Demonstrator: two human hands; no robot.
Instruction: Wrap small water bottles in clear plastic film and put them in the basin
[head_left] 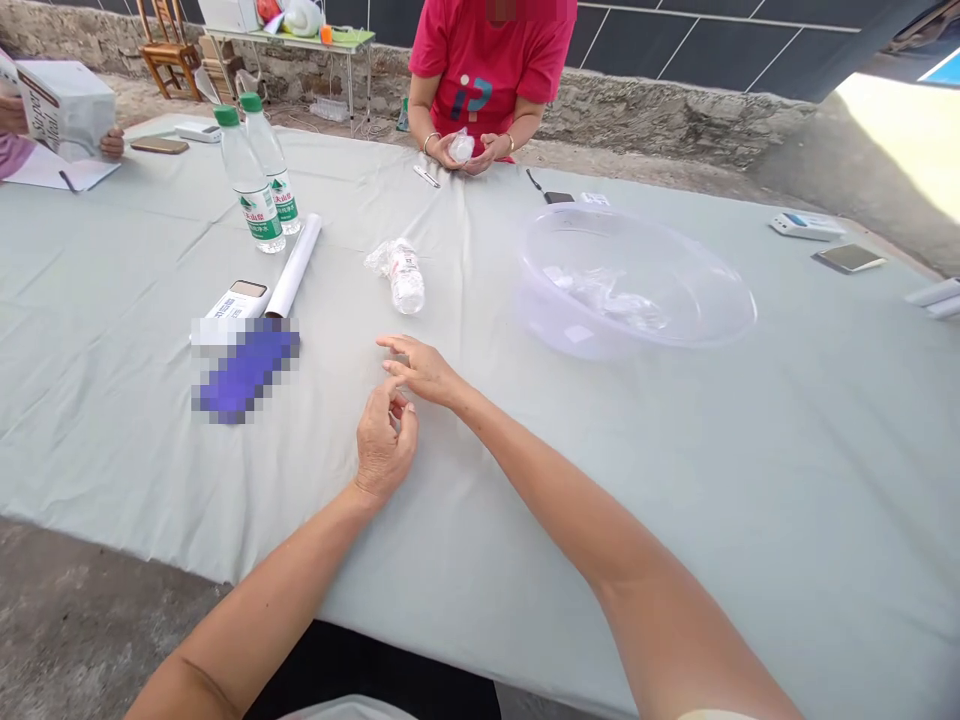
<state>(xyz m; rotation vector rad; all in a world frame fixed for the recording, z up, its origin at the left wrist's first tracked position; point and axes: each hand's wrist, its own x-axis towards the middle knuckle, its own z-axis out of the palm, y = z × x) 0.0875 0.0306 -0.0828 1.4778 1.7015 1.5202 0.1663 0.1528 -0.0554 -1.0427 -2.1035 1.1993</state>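
Note:
My right hand (424,370) reaches over the cloth with its fingers stretched out and nothing in them. Just below it, my left hand (386,440) is loosely bent, a gap showing between thumb and fingers, and it holds nothing I can see. Its raised finger comes up against or very near my right fingertips; I cannot tell whether they touch. A little beyond both hands lies a small plastic bottle (406,276) with crumpled clear film (379,258) at its far end. To the right stands a clear, purplish plastic basin (577,310) holding crumpled clear plastic (611,298).
Two green-capped water bottles (259,200) stand left, beside a white paper roll (295,265), a white box (238,303) and a blurred purple item (247,372). Across the table (712,480), a person in a pink shirt (491,60) holds crumpled clear plastic (461,146). Another person's hand (112,143) is far left.

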